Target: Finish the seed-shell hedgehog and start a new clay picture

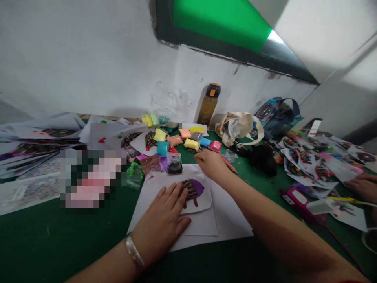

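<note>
The camera, worn on the head, looks forward and down across the table (35,243) to the wall (88,59) behind. The left hand (163,216) and right hand (212,163) sit near, around mid-view; the window (218,23) enters at the top.

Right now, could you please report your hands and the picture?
Left hand flat on animal picture, partly covering it. Right hand curled near red packet, grip hidden.

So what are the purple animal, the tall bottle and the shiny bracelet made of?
The purple animal: maybe soft clay, from its smooth, matte purple; its striped pieces could be seeds.
The tall bottle: probably tinted plastic, as light seems to pass through its body.
The shiny bracelet: likely metal, from its silvery gleam.
</note>
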A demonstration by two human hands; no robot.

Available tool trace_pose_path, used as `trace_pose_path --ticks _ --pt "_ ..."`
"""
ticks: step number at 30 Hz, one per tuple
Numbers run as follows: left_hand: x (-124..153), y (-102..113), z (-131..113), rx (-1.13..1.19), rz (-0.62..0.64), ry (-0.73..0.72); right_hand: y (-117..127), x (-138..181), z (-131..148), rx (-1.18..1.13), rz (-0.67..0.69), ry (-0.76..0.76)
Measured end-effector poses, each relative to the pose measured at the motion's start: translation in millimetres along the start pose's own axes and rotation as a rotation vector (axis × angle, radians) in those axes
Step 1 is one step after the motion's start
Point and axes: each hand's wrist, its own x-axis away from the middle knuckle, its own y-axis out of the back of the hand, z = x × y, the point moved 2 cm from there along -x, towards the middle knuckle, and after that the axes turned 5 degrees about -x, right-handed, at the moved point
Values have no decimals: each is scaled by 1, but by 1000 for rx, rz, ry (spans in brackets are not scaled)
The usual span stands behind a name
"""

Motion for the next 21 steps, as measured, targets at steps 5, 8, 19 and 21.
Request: trace_pose_path --ticks 5,8,19,21 --pt "1 2 0 18 34 11 -13 -49 8 134 3 50" --pt "2 1 0 27 36 17 -23 -61 10 184 37 94" --pt "0 5 -1 29 82 17 -3 11 11 116 -60 -33" --pt "-1 4 -2 20 77 12 3 41 11 -159 -115 5"
